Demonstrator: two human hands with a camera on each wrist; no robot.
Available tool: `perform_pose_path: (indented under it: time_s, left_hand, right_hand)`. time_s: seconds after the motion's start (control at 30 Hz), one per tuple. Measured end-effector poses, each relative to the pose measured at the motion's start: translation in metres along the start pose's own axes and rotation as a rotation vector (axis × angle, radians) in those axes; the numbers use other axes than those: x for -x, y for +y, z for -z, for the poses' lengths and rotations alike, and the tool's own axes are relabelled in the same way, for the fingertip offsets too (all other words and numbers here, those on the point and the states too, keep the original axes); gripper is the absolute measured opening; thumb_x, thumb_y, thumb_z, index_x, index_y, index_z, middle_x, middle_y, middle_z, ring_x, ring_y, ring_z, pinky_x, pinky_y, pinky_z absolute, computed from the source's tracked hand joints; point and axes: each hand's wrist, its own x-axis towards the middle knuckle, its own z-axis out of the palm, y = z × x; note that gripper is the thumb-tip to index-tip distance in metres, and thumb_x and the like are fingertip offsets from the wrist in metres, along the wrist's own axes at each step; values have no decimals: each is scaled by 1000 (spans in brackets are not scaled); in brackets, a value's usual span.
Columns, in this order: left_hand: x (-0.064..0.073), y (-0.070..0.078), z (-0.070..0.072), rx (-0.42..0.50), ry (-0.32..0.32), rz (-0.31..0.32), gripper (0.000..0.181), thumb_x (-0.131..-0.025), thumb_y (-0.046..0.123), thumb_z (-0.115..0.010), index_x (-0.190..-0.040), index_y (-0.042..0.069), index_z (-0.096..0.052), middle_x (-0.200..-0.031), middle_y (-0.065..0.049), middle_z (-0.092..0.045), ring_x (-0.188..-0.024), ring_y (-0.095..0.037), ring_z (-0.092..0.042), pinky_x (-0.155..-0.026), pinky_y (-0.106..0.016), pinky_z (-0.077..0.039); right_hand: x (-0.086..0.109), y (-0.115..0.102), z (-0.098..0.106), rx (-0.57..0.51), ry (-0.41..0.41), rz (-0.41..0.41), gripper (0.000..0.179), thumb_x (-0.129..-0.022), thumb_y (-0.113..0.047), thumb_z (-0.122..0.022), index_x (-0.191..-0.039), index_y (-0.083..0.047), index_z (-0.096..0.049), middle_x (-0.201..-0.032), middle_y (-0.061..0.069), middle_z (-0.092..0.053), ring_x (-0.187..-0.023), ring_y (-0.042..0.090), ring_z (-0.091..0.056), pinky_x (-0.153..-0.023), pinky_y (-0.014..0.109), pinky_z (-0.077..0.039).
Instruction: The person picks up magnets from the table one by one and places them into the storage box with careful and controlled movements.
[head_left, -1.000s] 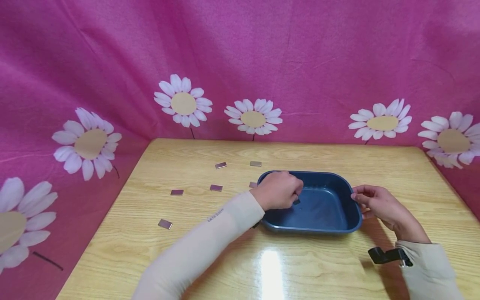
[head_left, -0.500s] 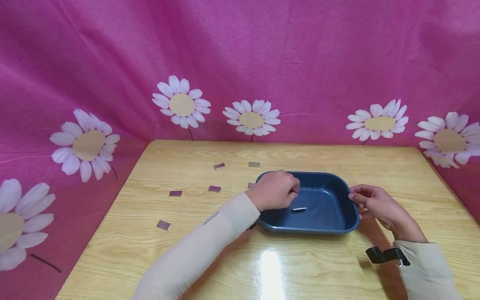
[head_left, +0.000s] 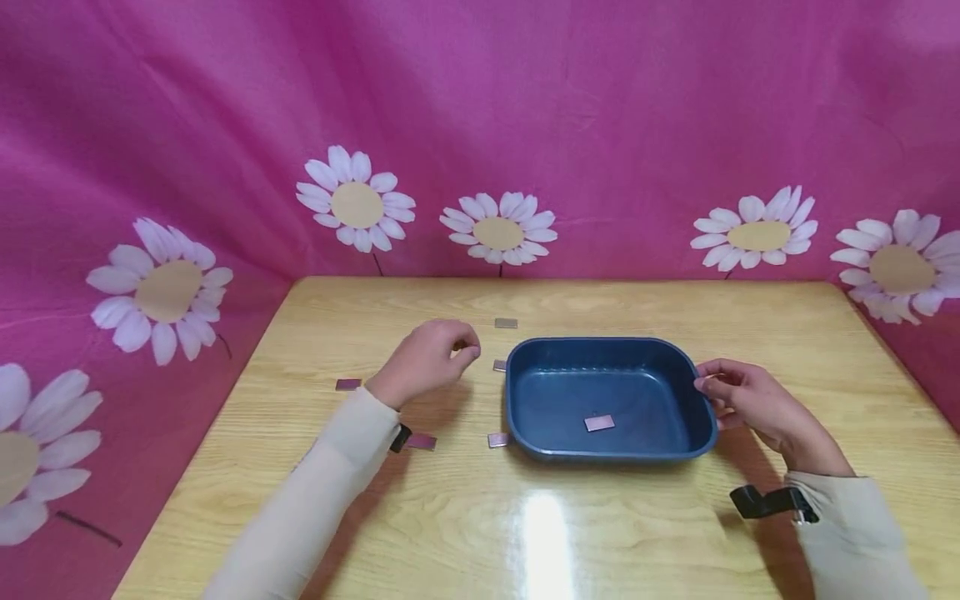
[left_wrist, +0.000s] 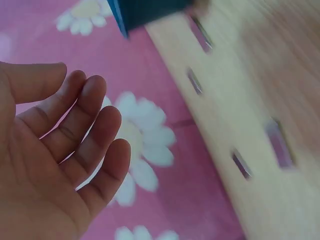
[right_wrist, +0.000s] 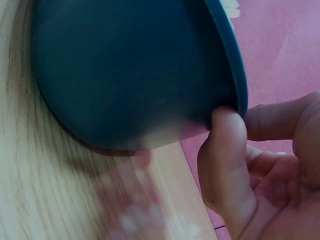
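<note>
A dark blue plastic tub [head_left: 611, 457] sits on the wooden table. My right hand [head_left: 765, 408] pinches its right rim, with the thumb [right_wrist: 227, 145] on the inner side. One small flat shiny rectangular piece [head_left: 599, 423] lies on the tub's floor. Left of the tub, my left hand [head_left: 429, 358] hovers above the table with loosely bent fingers [left_wrist: 112, 120] and nothing in its grasp. Similar pieces lie around it: one far left [head_left: 348, 384], one beside the wrist strap [head_left: 422, 442], and one by the tub's near left corner [head_left: 498, 439]. The left arm and hand hide others.
Another piece [head_left: 499, 365] lies right against the tub's left side, and a greyer piece [head_left: 506, 323] lies farther back. A pink cloth with white daisies [head_left: 600, 125] hangs behind the table [head_left: 637, 533] and along its sides.
My left hand has come out of the tub and moved left over the table. The piece it held now lies flat on the tub floor. My right hand stays on the rim.
</note>
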Motion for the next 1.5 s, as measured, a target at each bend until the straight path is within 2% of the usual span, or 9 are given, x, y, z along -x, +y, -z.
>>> perform_pose_path:
  time_s: [0.1,0.2,0.5,0.77,0.87,0.97,1.17,1.27,1.5]
  left_hand:
    - [8,-17,4,12,12,35,16,-98,17,-60,-101,8,-73,-98,-4,-72,-93,-19,-65,-89,-39,-55]
    - [11,-27,5,26,9,44,18,-98,17,-58,-101,6,-72,-98,-5,-73,-93,-20,-66,-88,-40,-55]
    - [14,-37,-4,39,-17,110,23,-100,17,-54,-101,4,-73,-96,-7,-71,-85,-20,-60,-85,-39,-52]
    - [16,-50,-1,55,-11,151,25,-101,18,-51,-99,4,-72,-87,-6,-69,-74,-16,-56,-75,-32,-46]
    - [16,-61,0,85,4,173,26,-101,19,-50,-100,5,-72,-80,-4,-64,-66,-14,-50,-68,-29,-42]
    - [17,-80,2,120,13,214,27,-101,21,-49,-103,5,-71,-77,-5,-62,-63,-14,-47,-64,-28,-40]
    - [22,-119,14,161,27,344,29,-102,20,-47,-110,3,-69,-101,-15,-69,-73,-17,-51,-68,-28,-42]
    - [26,-131,21,150,19,399,31,-102,21,-46,-112,2,-68,-104,-16,-69,-74,-17,-51,-69,-28,-42]
    - [40,-147,28,87,18,446,31,-101,19,-46,-109,0,-69,-78,-12,-65,-66,-18,-52,-61,-28,-42]
  right_hand:
    - [-2,-3,1,-3,-4,5,36,-104,-16,-47,-127,11,-44,-77,-6,-51,-69,7,-53,-61,27,-57]
    - [-3,-5,4,15,8,11,35,-104,-17,-46,-127,10,-44,-77,-7,-50,-70,6,-52,-60,27,-57]
    - [0,2,2,11,-9,-6,35,-105,-17,-45,-127,9,-43,-77,-6,-49,-70,7,-51,-61,28,-57]
    - [-2,0,1,22,-23,3,31,-105,-17,-44,-124,8,-45,-76,-4,-48,-68,8,-51,-59,27,-57]
    - [-2,1,1,10,-15,14,29,-105,-16,-44,-121,8,-46,-76,-5,-48,-67,7,-51,-58,27,-56]
    - [-2,2,1,7,-11,6,31,-105,-18,-45,-123,8,-45,-77,-5,-49,-68,7,-52,-59,26,-57]
    - [0,2,1,13,-7,2,35,-105,-18,-44,-127,10,-44,-79,-4,-49,-71,7,-51,-61,27,-58]
    - [0,3,1,16,-7,-1,35,-105,-19,-44,-127,9,-44,-79,-4,-50,-71,8,-52,-61,28,-58]
    - [-1,5,1,5,-8,-11,36,-105,-19,-44,-128,9,-43,-79,-6,-52,-70,8,-53,-61,28,-58]
